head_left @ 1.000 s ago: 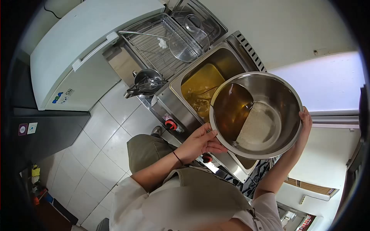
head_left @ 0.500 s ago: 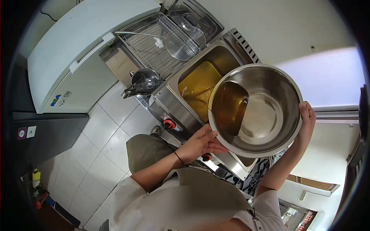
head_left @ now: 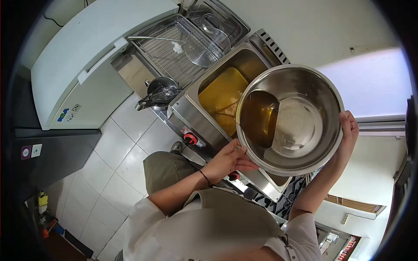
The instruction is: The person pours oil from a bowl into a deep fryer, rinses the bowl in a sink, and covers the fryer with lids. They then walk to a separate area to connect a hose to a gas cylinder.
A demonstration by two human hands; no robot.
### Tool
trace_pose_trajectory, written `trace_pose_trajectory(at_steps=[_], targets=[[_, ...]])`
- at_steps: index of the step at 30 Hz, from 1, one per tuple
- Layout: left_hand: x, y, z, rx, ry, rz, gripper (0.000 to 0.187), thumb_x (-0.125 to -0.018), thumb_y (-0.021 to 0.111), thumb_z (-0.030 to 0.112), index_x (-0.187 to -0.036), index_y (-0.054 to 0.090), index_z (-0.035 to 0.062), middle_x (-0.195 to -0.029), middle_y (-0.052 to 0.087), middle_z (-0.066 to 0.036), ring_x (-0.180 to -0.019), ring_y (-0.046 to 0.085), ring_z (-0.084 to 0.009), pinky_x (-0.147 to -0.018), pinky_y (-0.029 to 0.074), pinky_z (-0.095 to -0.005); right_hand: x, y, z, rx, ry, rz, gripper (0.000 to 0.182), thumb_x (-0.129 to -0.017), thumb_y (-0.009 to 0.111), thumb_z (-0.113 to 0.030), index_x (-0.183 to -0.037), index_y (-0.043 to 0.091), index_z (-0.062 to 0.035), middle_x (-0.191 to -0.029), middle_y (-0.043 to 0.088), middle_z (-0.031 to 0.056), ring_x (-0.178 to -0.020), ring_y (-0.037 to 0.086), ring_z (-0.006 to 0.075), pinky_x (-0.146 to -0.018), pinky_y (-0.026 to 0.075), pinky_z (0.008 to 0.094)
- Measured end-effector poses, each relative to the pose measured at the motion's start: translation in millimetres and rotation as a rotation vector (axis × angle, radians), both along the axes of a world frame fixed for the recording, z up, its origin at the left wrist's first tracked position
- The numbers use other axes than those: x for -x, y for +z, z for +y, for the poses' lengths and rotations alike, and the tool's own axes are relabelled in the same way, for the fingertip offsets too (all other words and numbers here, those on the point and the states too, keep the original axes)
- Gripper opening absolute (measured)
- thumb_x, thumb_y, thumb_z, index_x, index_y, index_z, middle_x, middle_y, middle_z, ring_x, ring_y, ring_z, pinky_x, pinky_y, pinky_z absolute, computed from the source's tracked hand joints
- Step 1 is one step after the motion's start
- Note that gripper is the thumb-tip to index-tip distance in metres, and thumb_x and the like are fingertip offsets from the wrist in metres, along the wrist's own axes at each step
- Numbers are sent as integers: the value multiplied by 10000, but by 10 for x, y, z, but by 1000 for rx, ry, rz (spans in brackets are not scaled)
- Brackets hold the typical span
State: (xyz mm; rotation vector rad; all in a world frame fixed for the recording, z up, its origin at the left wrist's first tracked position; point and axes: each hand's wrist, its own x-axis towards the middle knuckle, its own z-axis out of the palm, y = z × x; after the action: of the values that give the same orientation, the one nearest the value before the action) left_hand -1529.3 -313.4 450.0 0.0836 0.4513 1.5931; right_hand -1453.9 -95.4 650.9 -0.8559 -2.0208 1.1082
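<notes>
I hold a large steel bowl [head_left: 305, 126] with both hands, tilted toward a steel fryer vat [head_left: 204, 108]. Amber oil [head_left: 259, 117] pools at the bowl's lower left side. My left hand [head_left: 228, 160] grips the near left rim. My right hand [head_left: 348, 135] grips the right rim. The vat below holds yellow oil [head_left: 222, 93].
A wire rack tray [head_left: 165, 48] with a round mesh skimmer [head_left: 207, 41] sits beside the vat. A small pot [head_left: 161, 89] stands at the counter edge. A white chest freezer [head_left: 82, 56] is at the left. Red knobs [head_left: 190, 138] face the tiled floor.
The bowl has tipped further toward the vat and risen slightly. The oil pool inside has narrowed toward the left rim. Both hands kept their hold.
</notes>
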Motion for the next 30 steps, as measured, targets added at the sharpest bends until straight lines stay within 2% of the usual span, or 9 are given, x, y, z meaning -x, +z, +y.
trace_pose_trajectory(at_steps=[4, 10, 12, 16, 18, 30], targets=[[-28, 60, 15, -40, 16, -53, 346, -966, 370, 215, -1280, 311, 83, -1064, 585, -134, -949, 618, -237, -807, 512, -296, -29, -18, 32, -58, 8, -13, 284, -846, 553, -125, -612, 392, -125, -583, 359, -81, -566, 273, 20, -537, 205, 184], [-26, 96, 3, -164, -244, 62, 346, -961, 361, 263, -1249, 362, 73, -1079, 591, -149, -999, 591, -229, -854, 471, -327, -15, -42, -5, -154, 14, -4, 290, -838, 559, -97, -612, 378, -118, -574, 317, -92, -555, 228, 9, -523, 154, 187], [-15, 125, -17, -236, -320, 222, 333, -946, 397, 318, -1151, 437, 58, -1058, 605, -120, -939, 602, -186, -824, 469, -297, -2, -56, 13, -244, 29, 6, 299, -836, 567, -93, -614, 367, -116, -572, 292, -98, -545, 205, 6, -509, 136, 194], [-52, 111, -25, -361, -355, 290, 326, -945, 403, 334, -1107, 483, 63, -1030, 613, -96, -938, 580, -152, -816, 449, -280, 5, -54, -25, -247, 12, -8, 306, -836, 574, -97, -616, 362, -118, -574, 279, -100, -539, 199, 6, -500, 126, 199], [-27, 190, -62, -388, -429, 354, 290, -955, 388, 293, -1083, 513, 65, -1017, 604, -59, -942, 560, -140, -842, 420, -282, 3, -67, -9, -265, 30, -2, 309, -834, 584, -101, -619, 363, -116, -577, 278, -100, -540, 206, 6, -499, 130, 197], [-113, 116, -84, -459, -422, 335, 249, -955, 410, 257, -1036, 525, 52, -973, 575, -31, -919, 509, -112, -835, 395, -264, -18, -59, -145, -349, 52, -56, 292, -825, 604, -63, -631, 387, -96, -582, 289, -97, -546, 232, -2, -494, 148, 176]])
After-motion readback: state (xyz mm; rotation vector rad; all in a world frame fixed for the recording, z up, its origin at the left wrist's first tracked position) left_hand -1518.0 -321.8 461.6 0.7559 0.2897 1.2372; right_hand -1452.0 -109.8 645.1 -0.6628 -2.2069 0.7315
